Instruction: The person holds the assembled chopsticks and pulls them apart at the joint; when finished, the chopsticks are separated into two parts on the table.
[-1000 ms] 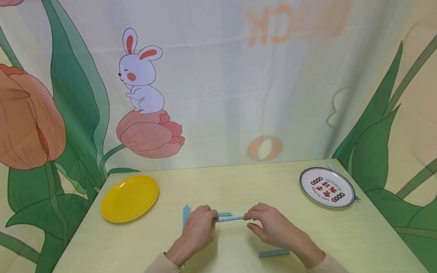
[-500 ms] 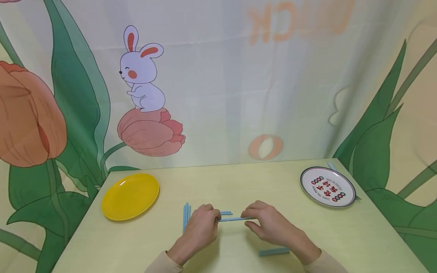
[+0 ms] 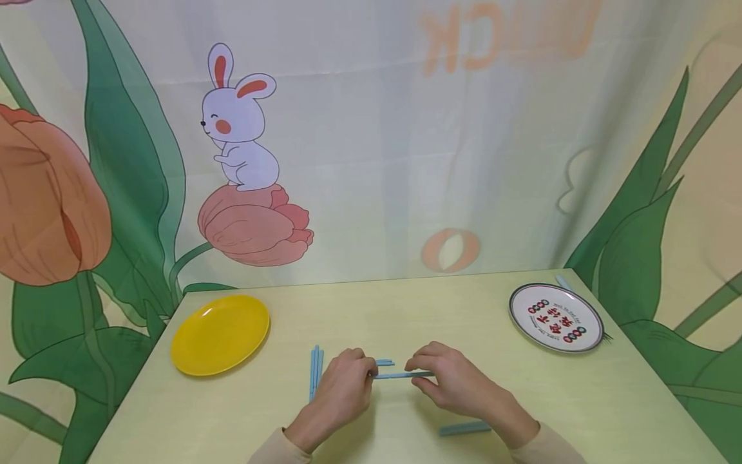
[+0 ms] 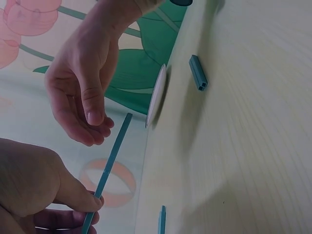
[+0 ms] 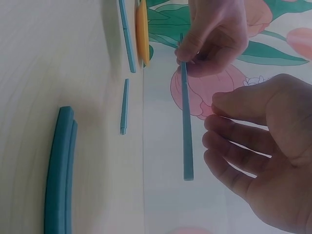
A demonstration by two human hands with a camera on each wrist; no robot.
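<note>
My left hand [image 3: 346,383] pinches a thin blue stick [image 3: 391,376] between thumb and fingers near one end, holding it roughly level above the table. In the left wrist view this stick [image 4: 111,161] slants up from the fingertips. My right hand [image 3: 455,380] is at the stick's other end, fingers loosely bent and thumb apart. The right wrist view shows a gap between those fingertips and the stick [image 5: 186,117]. Several blue sticks [image 3: 315,367] lie beside my left hand. More sticks [image 3: 384,363] lie behind the held one, and a bundle [image 3: 464,428] lies below my right forearm.
A yellow plate [image 3: 220,335] is at the table's back left. At the back right sits a white plate [image 3: 556,319] with red characters, and a light blue handle [image 3: 562,281] sticks out behind it. A printed curtain [image 3: 371,161] hangs along the table's back edge.
My right hand has shifted slightly left, so its fingers now overlap the stick's end. The stick has levelled out a little; my left hand keeps its pinch and has moved slightly right.
</note>
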